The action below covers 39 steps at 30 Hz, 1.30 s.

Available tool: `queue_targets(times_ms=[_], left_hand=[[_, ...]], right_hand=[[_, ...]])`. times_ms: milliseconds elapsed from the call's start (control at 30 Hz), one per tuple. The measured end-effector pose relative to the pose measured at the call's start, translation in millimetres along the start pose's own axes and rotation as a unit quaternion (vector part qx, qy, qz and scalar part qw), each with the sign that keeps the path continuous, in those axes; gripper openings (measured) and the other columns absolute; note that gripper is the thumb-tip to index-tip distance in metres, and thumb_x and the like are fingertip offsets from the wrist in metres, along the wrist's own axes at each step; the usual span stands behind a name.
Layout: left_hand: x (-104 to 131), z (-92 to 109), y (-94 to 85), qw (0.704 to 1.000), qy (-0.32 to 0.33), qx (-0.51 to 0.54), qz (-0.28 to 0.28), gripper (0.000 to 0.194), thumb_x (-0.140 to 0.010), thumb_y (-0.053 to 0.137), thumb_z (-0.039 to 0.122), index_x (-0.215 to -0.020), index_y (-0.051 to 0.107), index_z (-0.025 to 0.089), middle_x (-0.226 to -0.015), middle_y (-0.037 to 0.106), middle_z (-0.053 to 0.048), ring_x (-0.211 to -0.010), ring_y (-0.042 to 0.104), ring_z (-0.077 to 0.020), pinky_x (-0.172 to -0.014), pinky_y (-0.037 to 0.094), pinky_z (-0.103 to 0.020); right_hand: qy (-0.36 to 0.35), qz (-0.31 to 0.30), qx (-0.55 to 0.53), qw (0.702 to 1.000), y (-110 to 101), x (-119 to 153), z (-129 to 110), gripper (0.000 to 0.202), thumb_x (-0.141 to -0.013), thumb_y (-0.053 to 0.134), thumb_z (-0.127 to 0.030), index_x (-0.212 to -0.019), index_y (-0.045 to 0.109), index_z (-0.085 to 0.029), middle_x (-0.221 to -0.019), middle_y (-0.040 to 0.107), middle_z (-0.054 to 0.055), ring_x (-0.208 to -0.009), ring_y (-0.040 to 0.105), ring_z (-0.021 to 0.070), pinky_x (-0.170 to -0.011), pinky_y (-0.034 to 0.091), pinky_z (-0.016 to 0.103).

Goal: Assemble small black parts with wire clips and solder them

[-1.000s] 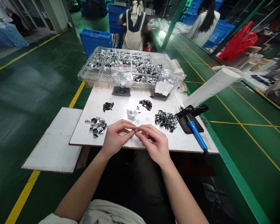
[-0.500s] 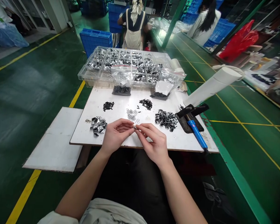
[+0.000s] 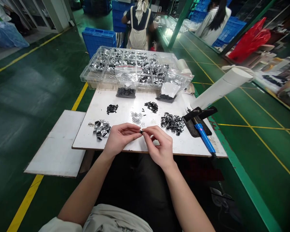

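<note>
My left hand [image 3: 120, 138] and my right hand [image 3: 160, 145] meet fingertip to fingertip above the front edge of the white board [image 3: 125, 120]. Between them they pinch one small dark, shiny part [image 3: 141, 131], too small to make out in detail. Just beyond my fingers lies a pile of tiny silvery pieces [image 3: 136, 118]. Shiny metal pieces [image 3: 101, 129] are heaped left of my left hand, and dark shiny clips [image 3: 172, 123] right of my right hand. Two small piles of black pieces [image 3: 112, 109], [image 3: 151, 107] sit farther back.
A blue-handled tool [image 3: 204, 137] rests at the board's right, near a white tube [image 3: 222, 87]. Behind stand two plastic bags [image 3: 126, 91], [image 3: 166, 96] and a clear compartment tray [image 3: 87, 77] of parts. A person in an apron [image 3: 138, 32] is beyond; another person [image 3: 214, 24] is at back right.
The small part and my fingertips have shifted slightly to the right, and the part looks turned. Both hands still pinch at it. The view has moved a little.
</note>
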<state>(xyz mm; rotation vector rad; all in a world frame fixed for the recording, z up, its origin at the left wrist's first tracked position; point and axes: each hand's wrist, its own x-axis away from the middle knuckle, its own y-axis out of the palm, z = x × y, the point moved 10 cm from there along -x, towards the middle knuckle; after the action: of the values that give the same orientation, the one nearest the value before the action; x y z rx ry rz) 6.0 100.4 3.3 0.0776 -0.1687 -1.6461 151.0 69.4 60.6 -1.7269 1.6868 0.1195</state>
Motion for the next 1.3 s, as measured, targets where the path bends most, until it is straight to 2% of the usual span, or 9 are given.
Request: queue_targets(times_ms=[200, 400, 600, 733, 833, 967, 1233, 1300], left_hand=[[0.4, 3.1, 0.2, 1.0, 0.0, -0.012, 0.009, 0.031, -0.061, 0.092, 0.029, -0.085, 0.079, 0.015, -0.082, 0.08, -0.006, -0.082, 0.077, -0.0232, -0.084, 0.064, -0.035], [0.5, 1.3, -1.5, 1.0, 0.01, -0.021, 0.021, 0.031, -0.062, 0.091, 0.029, -0.087, 0.079, 0.015, -0.083, 0.08, -0.006, -0.082, 0.076, -0.0223, -0.083, 0.064, -0.034], [0.9, -2.1, 4.1, 1.0, 0.009, 0.008, -0.008, 0.031, -0.065, 0.09, 0.025, -0.092, 0.079, 0.015, -0.087, 0.08, -0.006, -0.085, 0.076, -0.0208, -0.086, 0.063, -0.032], [0.7, 0.7, 5.6, 1.0, 0.024, -0.006, -0.019, 0.026, -0.07, 0.086, 0.026, -0.094, 0.08, 0.016, -0.09, 0.08, -0.006, -0.087, 0.075, -0.0216, -0.086, 0.062, -0.033], [-0.5, 2.0, 6.2, 0.999, 0.035, -0.026, -0.033, 0.026, -0.073, 0.084, 0.027, -0.097, 0.08, 0.017, -0.092, 0.079, -0.007, -0.089, 0.074, -0.0214, -0.084, 0.062, -0.031], [-2.9, -4.3, 6.1, 0.999, 0.006, -0.022, -0.047, 0.03, -0.072, 0.086, 0.027, -0.1, 0.081, 0.017, -0.088, 0.079, -0.006, -0.085, 0.074, -0.0201, -0.082, 0.061, -0.029], [-1.9, -6.8, 4.0, 0.999, -0.024, -0.007, -0.031, 0.033, -0.066, 0.09, 0.027, -0.097, 0.082, 0.019, -0.082, 0.079, -0.004, -0.08, 0.076, -0.0199, -0.08, 0.062, -0.029], [-1.4, -7.7, 2.1, 0.999, -0.029, -0.01, -0.02, 0.034, -0.065, 0.09, 0.028, -0.097, 0.082, 0.019, -0.082, 0.079, -0.004, -0.082, 0.077, -0.0209, -0.081, 0.062, -0.029]], right_hand=[[-0.003, 0.029, 0.004, 1.0, -1.9, 3.4, -0.4, 0.015, -0.094, 0.058, -0.016, -0.1, 0.071, -0.021, -0.089, 0.068, 0.006, -0.069, 0.061, 0.0141, -0.056, 0.052, 0.028], [0.018, 0.024, 0.012, 0.999, -1.7, 0.8, 3.7, 0.012, -0.094, 0.058, -0.02, -0.097, 0.07, -0.022, -0.087, 0.069, 0.006, -0.068, 0.063, 0.015, -0.054, 0.052, 0.028], [0.059, 0.017, 0.008, 0.998, 0.4, -2.0, 7.4, 0.011, -0.093, 0.059, -0.019, -0.092, 0.07, -0.021, -0.084, 0.067, 0.004, -0.066, 0.061, 0.0131, -0.053, 0.049, 0.026], [0.103, 0.008, 0.001, 0.995, 2.0, -3.5, 14.7, 0.011, -0.092, 0.061, -0.024, -0.09, 0.072, -0.021, -0.081, 0.067, 0.003, -0.065, 0.059, 0.013, -0.052, 0.048, 0.025], [0.165, -0.01, -0.053, 0.985, 5.3, -3.6, 29.3, 0.014, -0.089, 0.065, -0.03, -0.088, 0.074, -0.019, -0.078, 0.069, 0.004, -0.065, 0.06, 0.0141, -0.053, 0.048, 0.026], [0.229, -0.028, -0.123, 0.965, 9.0, -1.4, 46.4, 0.019, -0.084, 0.07, -0.035, -0.087, 0.076, -0.018, -0.073, 0.071, 0.004, -0.061, 0.06, 0.0149, -0.05, 0.047, 0.026], [0.231, -0.028, -0.138, 0.963, 13.9, 0.9, 45.9, 0.021, -0.084, 0.072, -0.039, -0.087, 0.076, -0.018, -0.076, 0.072, 0.005, -0.06, 0.059, 0.0138, -0.049, 0.045, 0.025], [0.213, -0.019, -0.122, 0.969, 6.0, 1.1, 44.4, 0.021, -0.086, 0.07, -0.039, -0.087, 0.075, -0.019, -0.081, 0.072, 0.005, -0.063, 0.06, 0.0143, -0.051, 0.046, 0.026]])
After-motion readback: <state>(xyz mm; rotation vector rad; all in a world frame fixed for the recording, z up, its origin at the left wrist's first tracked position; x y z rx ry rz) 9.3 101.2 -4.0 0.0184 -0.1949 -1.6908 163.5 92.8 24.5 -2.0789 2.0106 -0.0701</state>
